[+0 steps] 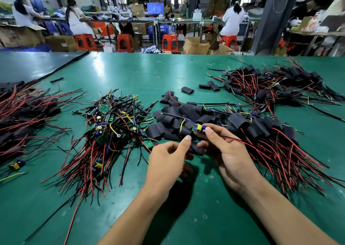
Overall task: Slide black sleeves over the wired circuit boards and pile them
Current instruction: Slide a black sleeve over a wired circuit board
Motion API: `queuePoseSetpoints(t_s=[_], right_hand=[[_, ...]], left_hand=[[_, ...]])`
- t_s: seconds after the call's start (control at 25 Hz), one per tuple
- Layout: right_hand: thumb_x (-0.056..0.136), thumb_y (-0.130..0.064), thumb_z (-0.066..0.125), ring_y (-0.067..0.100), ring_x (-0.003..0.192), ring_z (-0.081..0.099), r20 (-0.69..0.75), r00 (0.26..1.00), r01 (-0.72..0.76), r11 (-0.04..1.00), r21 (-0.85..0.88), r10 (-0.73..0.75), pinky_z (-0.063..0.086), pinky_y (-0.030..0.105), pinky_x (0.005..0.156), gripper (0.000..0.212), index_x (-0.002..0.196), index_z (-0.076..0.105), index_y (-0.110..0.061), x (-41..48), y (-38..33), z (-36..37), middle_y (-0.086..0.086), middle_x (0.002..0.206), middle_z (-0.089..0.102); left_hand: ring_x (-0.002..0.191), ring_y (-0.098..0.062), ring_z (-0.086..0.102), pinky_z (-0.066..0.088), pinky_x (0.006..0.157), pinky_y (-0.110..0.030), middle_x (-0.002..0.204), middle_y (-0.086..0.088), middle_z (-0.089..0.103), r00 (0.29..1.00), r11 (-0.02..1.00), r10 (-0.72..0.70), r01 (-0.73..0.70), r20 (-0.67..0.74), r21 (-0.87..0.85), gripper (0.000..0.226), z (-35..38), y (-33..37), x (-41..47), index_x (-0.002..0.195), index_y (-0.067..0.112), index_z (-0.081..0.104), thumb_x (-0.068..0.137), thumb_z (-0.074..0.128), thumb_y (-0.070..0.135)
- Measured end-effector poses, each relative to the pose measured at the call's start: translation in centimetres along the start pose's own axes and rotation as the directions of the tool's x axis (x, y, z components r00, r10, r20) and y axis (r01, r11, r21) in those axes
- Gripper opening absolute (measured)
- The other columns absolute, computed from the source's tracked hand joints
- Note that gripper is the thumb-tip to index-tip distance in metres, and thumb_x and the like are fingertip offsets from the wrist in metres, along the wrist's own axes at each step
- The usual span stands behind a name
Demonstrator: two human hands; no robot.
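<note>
My right hand [226, 152] pinches a small wired circuit board [199, 128] with a yellow and a blue part; its red and black wires trail right. My left hand [169, 160] pinches a flat black sleeve [196, 149] just below the board, and right-hand fingers touch the sleeve too. Both hands hover over the green table [130, 73]. A heap of bare wired boards [110, 127] lies to the left. Loose black sleeves [179, 118] lie behind the hands. Sleeved boards are piled at right [265, 132].
More sleeved boards lie in a pile at far right [276, 84] and another at the left edge [24, 112]. A few stray sleeves [187, 90] lie mid-table. A lone board [16, 165] sits at near left. People work at benches beyond the table.
</note>
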State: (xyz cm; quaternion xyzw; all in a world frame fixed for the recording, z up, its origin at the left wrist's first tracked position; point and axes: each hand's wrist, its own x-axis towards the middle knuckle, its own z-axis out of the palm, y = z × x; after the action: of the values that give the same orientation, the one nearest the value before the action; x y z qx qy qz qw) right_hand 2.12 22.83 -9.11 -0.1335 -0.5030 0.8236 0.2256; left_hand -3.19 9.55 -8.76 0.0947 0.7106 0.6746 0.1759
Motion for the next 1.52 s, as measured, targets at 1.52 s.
queuePoseSetpoints(t_s=[1.52], right_hand=[[0.092,-0.011,0.062,0.012,0.058,0.063,-0.141,0.977,-0.150,0.986,0.075,0.160,0.056,0.023,0.053,0.019,0.109,0.071,-0.010,0.7,-1.1,-0.5,0.004,0.079,0.068]], left_hand=[[0.076,-0.030,0.076,0.059,0.064,-0.027,0.067,0.000,0.069,0.878,0.836,0.178,-0.373,-0.445,-0.402,0.003,-4.7,1.5,3.3,0.099,0.005,0.059,0.097,0.061,0.007]])
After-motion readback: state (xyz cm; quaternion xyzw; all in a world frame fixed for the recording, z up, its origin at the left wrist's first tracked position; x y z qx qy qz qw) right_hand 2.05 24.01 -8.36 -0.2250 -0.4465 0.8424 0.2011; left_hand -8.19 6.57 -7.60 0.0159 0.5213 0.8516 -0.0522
